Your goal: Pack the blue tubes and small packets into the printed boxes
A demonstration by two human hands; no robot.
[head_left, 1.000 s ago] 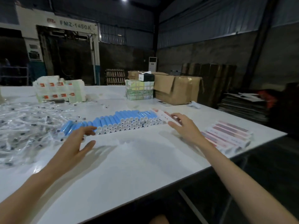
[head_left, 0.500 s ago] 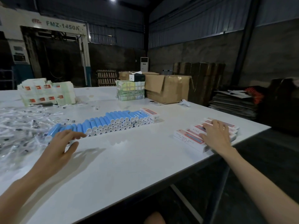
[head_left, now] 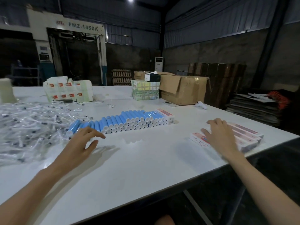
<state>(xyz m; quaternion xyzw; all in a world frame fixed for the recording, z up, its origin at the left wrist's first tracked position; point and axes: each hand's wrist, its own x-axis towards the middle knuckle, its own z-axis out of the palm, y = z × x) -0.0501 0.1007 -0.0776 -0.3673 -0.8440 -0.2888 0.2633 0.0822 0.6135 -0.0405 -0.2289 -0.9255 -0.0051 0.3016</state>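
Observation:
A long row of blue tubes (head_left: 123, 120) with white caps lies stacked across the middle of the white table (head_left: 138, 163). One printed box (head_left: 165, 114) lies at the row's right end. My left hand (head_left: 79, 143) hovers open at the row's left end, fingers spread, holding nothing. A heap of small clear packets (head_left: 27, 125) covers the table's left side. At the right edge lies a stack of flat printed boxes (head_left: 243, 135); my right hand (head_left: 218, 135) rests on it with fingers extended.
At the back of the table stand a pile of white cartons with red labels (head_left: 68, 91), a taped bundle (head_left: 144, 91) and an open cardboard box (head_left: 183, 90). A white controller (head_left: 201, 105) lies near it. Flattened cardboard (head_left: 253, 108) is stacked beyond the right edge.
My right hand left the printed box at the tube row's right end and moved right onto the stack of flat boxes. My left hand stayed near the tubes' left end.

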